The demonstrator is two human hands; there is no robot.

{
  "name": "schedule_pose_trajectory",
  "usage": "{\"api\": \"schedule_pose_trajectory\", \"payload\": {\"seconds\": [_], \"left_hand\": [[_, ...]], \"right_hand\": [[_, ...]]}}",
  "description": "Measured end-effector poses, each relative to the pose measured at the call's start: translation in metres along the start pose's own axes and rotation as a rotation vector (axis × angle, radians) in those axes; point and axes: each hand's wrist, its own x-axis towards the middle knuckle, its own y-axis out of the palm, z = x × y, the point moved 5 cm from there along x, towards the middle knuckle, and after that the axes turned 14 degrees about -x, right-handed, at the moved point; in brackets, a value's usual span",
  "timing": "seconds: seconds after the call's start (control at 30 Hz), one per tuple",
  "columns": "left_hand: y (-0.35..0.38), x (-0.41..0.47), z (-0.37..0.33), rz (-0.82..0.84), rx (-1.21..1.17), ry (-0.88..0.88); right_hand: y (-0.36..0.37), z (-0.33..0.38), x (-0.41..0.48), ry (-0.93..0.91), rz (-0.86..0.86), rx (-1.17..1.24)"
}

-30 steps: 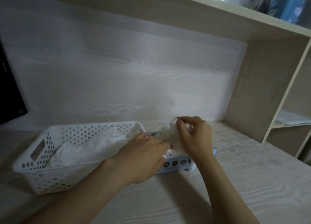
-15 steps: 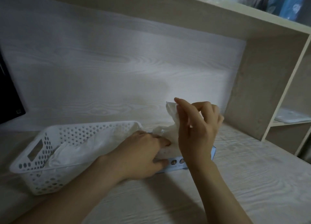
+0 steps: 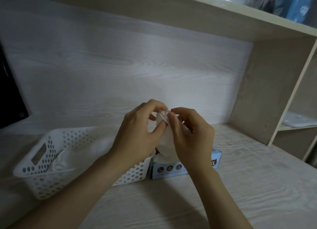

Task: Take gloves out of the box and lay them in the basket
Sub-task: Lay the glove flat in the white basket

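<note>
A thin white glove (image 3: pixel 165 139) hangs above the light blue glove box (image 3: pixel 171 168) on the desk. My left hand (image 3: pixel 137 134) and my right hand (image 3: pixel 192 136) both pinch the glove's top edge, close together in front of the back panel. Its lower end reaches down to the box opening. To the left of the box stands a white perforated basket (image 3: pixel 39 173), with white gloves (image 3: pixel 77 155) lying inside it. My left forearm crosses over the basket's right end.
A dark screen (image 3: pixel 10 100) stands at the far left. A shelf upright (image 3: pixel 267 94) closes the desk on the right, with a side shelf behind it. Blue packets (image 3: pixel 291 8) lie on the top shelf.
My left hand has left the box top and risen to join the right hand at the glove's top edge. The glove has been drawn up higher out of the box.
</note>
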Motion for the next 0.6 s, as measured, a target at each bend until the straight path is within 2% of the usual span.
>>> {"api": "schedule_pose_trajectory", "payload": {"seconds": [0.13,0.23,0.37,0.47,0.6], "left_hand": [[-0.001,0.002,0.005,-0.04,-0.088,-0.054],[-0.007,0.004,0.012,-0.093,-0.202,-0.15],[-0.014,0.007,0.015,-0.173,-0.398,-0.315],[-0.02,0.01,0.019,-0.243,-0.449,-0.377],[-0.023,0.012,0.023,-0.277,-0.55,-0.459]], "right_hand": [[0.003,0.004,-0.003,0.025,0.142,0.131],[0.008,0.006,-0.006,0.021,0.206,0.098],[0.013,-0.003,-0.008,0.141,0.211,0.105],[0.011,-0.004,-0.008,0.195,0.226,0.137],[0.009,-0.002,-0.006,0.329,0.298,0.323]]}}
